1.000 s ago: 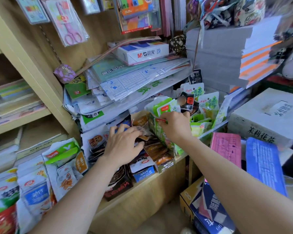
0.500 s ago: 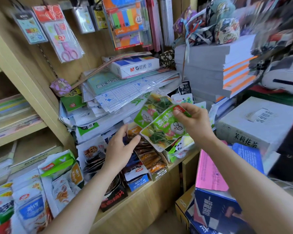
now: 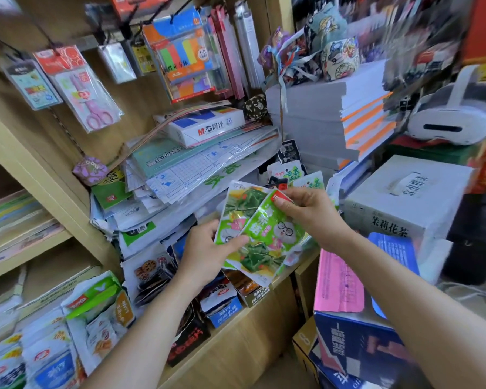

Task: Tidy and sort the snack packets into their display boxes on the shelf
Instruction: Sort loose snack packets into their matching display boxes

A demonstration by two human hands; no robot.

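On the pale wooden shelf [image 3: 244, 338], the open cardboard display boxes [image 3: 222, 308] look part-filled. Above those boxes, the left hand [image 3: 205, 254] pinches the lower edge of two glossy green foil snack packets [image 3: 264, 237] and the right hand [image 3: 306, 211] pinches a top corner. Neither packet is boxed yet. Behind the boxes, more loose green packets [image 3: 292, 171] crowd under sagging paper stacks [image 3: 208, 164], leaving little room.

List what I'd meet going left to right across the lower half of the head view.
Green-and-white cardboard display box → left hand → green foil snack packets → right hand → pink paper sheet → white cardboard carton with black lettering.
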